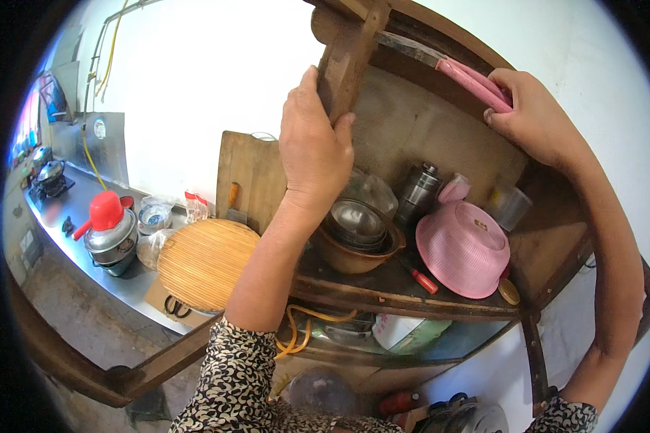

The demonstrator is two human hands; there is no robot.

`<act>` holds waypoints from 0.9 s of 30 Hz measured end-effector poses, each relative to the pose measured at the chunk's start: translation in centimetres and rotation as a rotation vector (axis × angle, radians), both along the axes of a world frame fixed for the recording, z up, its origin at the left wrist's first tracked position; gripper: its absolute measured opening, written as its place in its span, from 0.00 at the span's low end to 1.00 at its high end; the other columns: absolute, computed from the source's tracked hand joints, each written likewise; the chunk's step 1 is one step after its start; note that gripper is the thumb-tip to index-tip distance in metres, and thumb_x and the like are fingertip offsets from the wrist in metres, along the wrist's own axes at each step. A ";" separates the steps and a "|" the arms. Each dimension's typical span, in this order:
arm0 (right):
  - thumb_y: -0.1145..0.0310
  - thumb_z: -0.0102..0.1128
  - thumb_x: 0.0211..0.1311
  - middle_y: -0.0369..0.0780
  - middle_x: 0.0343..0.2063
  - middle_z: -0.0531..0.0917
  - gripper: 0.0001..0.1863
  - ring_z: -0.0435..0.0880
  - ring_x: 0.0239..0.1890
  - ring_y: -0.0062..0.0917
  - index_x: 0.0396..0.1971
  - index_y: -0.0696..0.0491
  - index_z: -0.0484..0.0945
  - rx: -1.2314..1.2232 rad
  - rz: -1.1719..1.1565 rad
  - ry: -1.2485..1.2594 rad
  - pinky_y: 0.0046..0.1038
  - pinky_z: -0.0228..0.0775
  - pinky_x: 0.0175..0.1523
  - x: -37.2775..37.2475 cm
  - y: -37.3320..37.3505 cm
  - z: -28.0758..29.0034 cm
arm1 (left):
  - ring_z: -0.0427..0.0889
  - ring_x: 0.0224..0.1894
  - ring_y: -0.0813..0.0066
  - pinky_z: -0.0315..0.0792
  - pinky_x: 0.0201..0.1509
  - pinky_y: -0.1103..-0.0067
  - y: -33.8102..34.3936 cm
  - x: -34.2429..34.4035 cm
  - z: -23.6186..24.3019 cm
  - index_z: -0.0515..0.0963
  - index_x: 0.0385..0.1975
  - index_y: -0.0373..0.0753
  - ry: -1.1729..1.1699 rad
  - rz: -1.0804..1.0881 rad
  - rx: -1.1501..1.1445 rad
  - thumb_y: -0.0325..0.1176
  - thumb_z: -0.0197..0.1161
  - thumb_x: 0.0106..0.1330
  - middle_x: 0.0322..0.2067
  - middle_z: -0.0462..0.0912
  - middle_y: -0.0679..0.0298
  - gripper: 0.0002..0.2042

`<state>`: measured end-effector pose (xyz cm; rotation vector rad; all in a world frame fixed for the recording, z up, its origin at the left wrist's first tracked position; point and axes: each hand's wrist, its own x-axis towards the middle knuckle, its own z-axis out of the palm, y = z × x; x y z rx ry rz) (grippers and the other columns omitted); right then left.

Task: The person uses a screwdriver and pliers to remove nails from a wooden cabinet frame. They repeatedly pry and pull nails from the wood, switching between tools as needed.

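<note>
My left hand is closed around the upright wooden post of an old cabinet, thumb on one side and fingers on the other. High on the right, my right hand pinches a folded pink cloth against the cabinet's upper inside edge. On the shelf below are nested bowls, a dark metal canister, and an upturned pink basin. A red-handled screwdriver lies in front of the basin.
Left of the cabinet runs a metal counter with a pot topped by a red ladle, a round slatted bamboo lid and a wooden chopping board. Open cabinet doors stick out at both sides. A yellow hose hangs below the shelf.
</note>
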<state>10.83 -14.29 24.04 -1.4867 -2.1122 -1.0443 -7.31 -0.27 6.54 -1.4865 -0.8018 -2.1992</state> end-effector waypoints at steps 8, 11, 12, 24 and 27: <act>0.55 0.64 0.56 0.35 0.24 0.75 0.19 0.73 0.27 0.20 0.34 0.58 0.76 -0.289 0.064 0.396 0.24 0.67 0.33 2.9 -0.2 -0.9 | 0.76 0.53 0.51 0.72 0.55 0.63 0.2 0.3 0.0 0.61 0.63 0.30 -0.010 -0.047 -0.008 0.22 0.68 0.57 0.51 0.73 0.48 0.33; 0.48 0.63 0.62 0.32 0.21 0.76 0.25 0.75 0.20 0.16 0.40 0.59 0.79 -0.628 0.292 0.741 0.19 0.67 0.25 3.2 1.3 -3.7 | 0.76 0.51 0.52 0.72 0.54 0.63 -0.2 0.2 0.0 0.66 0.60 0.31 -0.022 0.104 0.127 0.22 0.66 0.58 0.50 0.74 0.49 0.28; 0.48 0.61 0.64 0.33 0.20 0.77 0.25 0.77 0.21 0.17 0.40 0.59 0.79 -0.682 0.337 0.832 0.19 0.68 0.25 3.3 1.9 -5.1 | 0.77 0.50 0.52 0.72 0.54 0.64 -0.3 0.3 0.0 0.68 0.58 0.31 -0.024 0.182 0.193 0.21 0.66 0.58 0.49 0.75 0.49 0.26; 0.53 0.59 0.65 0.42 0.22 0.85 0.22 0.78 0.15 0.17 0.37 0.60 0.82 -0.874 0.437 0.812 0.16 0.62 0.16 3.0 3.5 -7.0 | 0.82 0.47 0.71 0.76 0.53 0.73 -3.8 4.2 1.7 0.74 0.53 0.30 0.106 -1.445 -0.384 0.37 0.59 0.72 0.46 0.83 0.56 0.17; 0.56 0.62 0.64 0.41 0.23 0.85 0.19 0.81 0.17 0.17 0.36 0.60 0.82 -0.838 0.433 0.800 0.15 0.63 0.15 1.9 1.7 -5.5 | 0.83 0.42 0.71 0.77 0.50 0.74 -3.6 4.8 3.2 0.75 0.49 0.32 0.071 -1.417 -0.358 0.38 0.58 0.73 0.41 0.84 0.58 0.15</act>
